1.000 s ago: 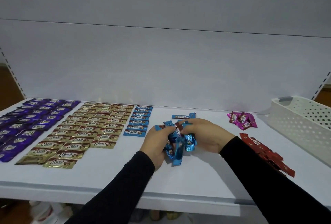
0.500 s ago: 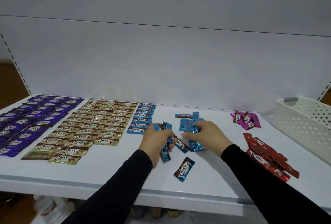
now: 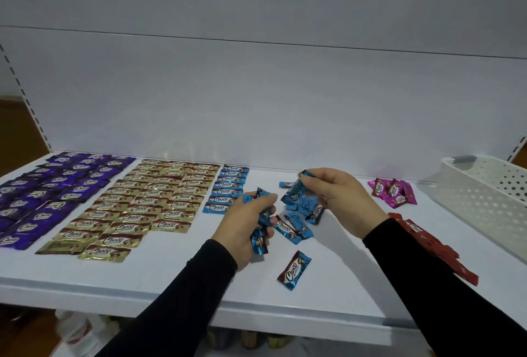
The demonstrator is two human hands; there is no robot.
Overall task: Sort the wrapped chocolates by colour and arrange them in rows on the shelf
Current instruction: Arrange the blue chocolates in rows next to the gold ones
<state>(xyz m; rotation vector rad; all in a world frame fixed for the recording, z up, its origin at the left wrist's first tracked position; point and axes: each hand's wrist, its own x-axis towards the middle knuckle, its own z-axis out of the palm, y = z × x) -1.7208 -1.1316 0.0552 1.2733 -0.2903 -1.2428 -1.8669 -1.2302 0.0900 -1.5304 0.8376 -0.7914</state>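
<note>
Two hands are working the blue wrappers right now, and that is the colour I am sorting. My left hand (image 3: pixel 247 221) is curling its fingers round a small bunch of blue chocolates (image 3: pixel 261 224), held just above the shelf (image 3: pixel 171 279). My right hand (image 3: pixel 338 198) is pinching one blue piece (image 3: pixel 298 187) between thumb and fingertips, lifted over the loose blue heap (image 3: pixel 303 211) lying between my hands. One more blue chocolate (image 3: pixel 294 270) is lying alone nearer the front edge, apart from the heap.

To the left, the purple block (image 3: pixel 54 188) and the gold block (image 3: pixel 142 202) are looking finished, laid in neat rows. Beside the gold, a single blue column (image 3: pixel 228 188) is running from the back panel toward me, and it is short compared with its neighbours. So I am judging that I am partway through the blue step, gathering stock before laying it down.

The pink pile (image 3: pixel 393 191) and the red pile (image 3: pixel 427 242) are waiting unsorted on the right, the red partly under my right sleeve, with the white basket (image 3: pixel 484 185) at the far right.

Next I am expecting to carry the pinched piece across to the blue column and set it label-up, either extending that column toward me or starting a second one just beside it. That is calling for a flat, square placement, since the foil is likely slippery and could nudge its neighbours.
</note>
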